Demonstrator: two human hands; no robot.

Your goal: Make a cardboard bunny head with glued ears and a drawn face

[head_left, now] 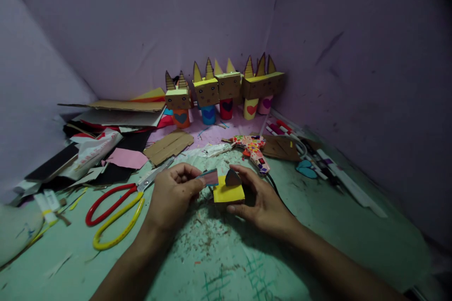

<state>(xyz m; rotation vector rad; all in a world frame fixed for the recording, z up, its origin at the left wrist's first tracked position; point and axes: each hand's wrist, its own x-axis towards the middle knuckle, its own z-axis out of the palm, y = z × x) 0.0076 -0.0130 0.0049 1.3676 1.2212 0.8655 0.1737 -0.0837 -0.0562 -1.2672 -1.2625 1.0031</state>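
Observation:
In the middle of the head view, my right hand grips a small cardboard box with a yellow top. A dark, pointed ear-shaped piece stands on the box's right side. My left hand is closed, pinching a small pinkish cardboard piece with a bluish edge between thumb and fingers. That piece is by the left end of the yellow top; whether it touches cannot be made out. Left of my left hand lie scissors with one red and one yellow handle.
Several cardboard animal figures stand along the back wall. A flower-patterned glue gun lies behind my hands, its cord running right. Paper and cardboard sheets pile at left. Markers and a long white blade-like strip lie at right.

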